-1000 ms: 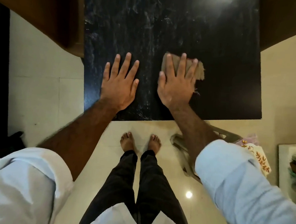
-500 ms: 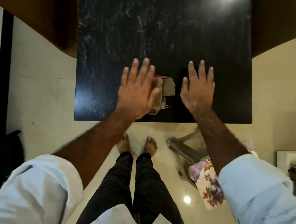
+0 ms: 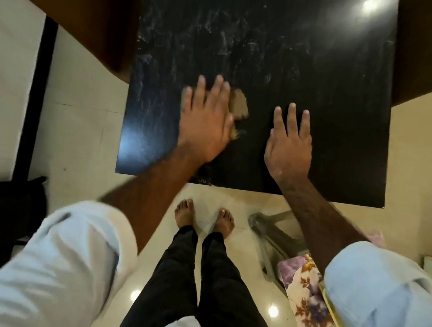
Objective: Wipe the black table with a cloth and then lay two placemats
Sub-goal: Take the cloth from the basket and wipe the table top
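Note:
The black table (image 3: 304,67) fills the upper middle of the head view, with pale smear marks on its left half. My left hand (image 3: 204,122) presses flat on a tan cloth (image 3: 240,105) near the table's front left; the cloth shows only past the thumb side, and the hand is motion-blurred. My right hand (image 3: 289,142) lies flat on the bare tabletop to the right, fingers apart, holding nothing. A floral placemat (image 3: 303,292) sits on a grey stool (image 3: 269,232) below the table's front edge, partly hidden by my right sleeve.
Brown wooden furniture (image 3: 92,16) borders the table on the left and another piece (image 3: 426,50) on the right. My bare feet (image 3: 204,215) stand on the cream tiled floor (image 3: 80,129). A dark object (image 3: 9,214) lies at the left edge.
The cloth passed from my right hand to my left hand, which now slides it left and away across the table. My right hand rests flat on the table.

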